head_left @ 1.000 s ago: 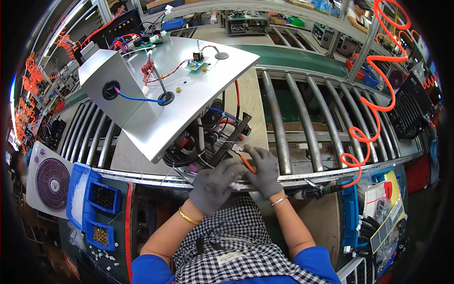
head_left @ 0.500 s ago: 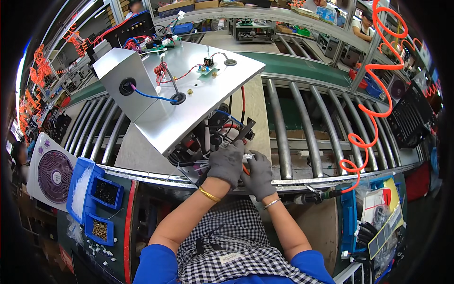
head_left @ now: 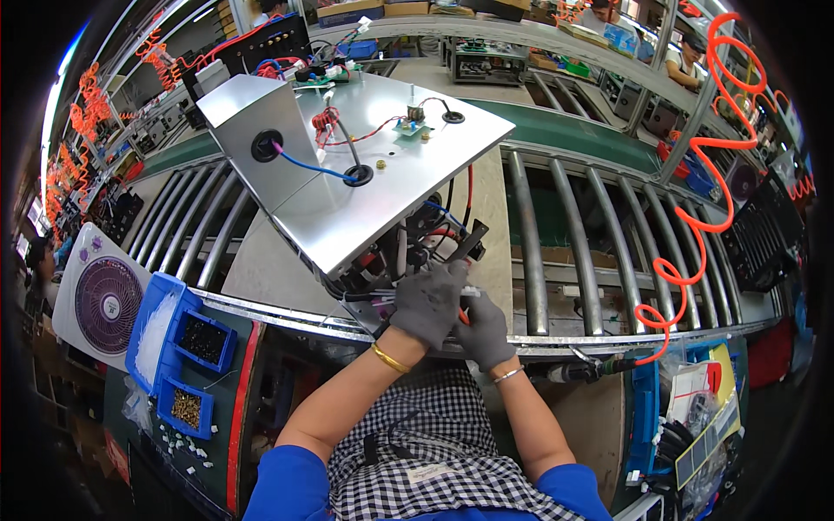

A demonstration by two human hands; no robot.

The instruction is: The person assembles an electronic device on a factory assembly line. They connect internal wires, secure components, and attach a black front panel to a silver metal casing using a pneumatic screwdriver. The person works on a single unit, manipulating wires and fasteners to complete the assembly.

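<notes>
A bare metal chassis (head_left: 326,230) stands tilted on the conveyor, with a bundle of dark cables (head_left: 401,252) under its right side. At this bundle my left hand (head_left: 427,304), in a grey glove, is closed around wires (head_left: 382,301) with pale ends. Close against it is my right hand (head_left: 486,332), also gloved, its fingers curled together. A small orange piece (head_left: 463,317) shows between the two hands; what it belongs to is hidden. A white connector-like piece (head_left: 470,292) sticks out by the right fingertips. A dark flat bracket (head_left: 470,240) rises just beyond my hands.
Metal rollers (head_left: 569,252) run to the right, and a coiled orange air hose (head_left: 673,269) hangs there above a power driver (head_left: 578,369). Blue bins (head_left: 184,406) with small parts stand at the left beside a fan (head_left: 106,304). People work at the far side.
My view has shifted, so the chassis appears farther right. Both hands stay at the wire bundle, and the left fingers have closed in nearer to the right hand.
</notes>
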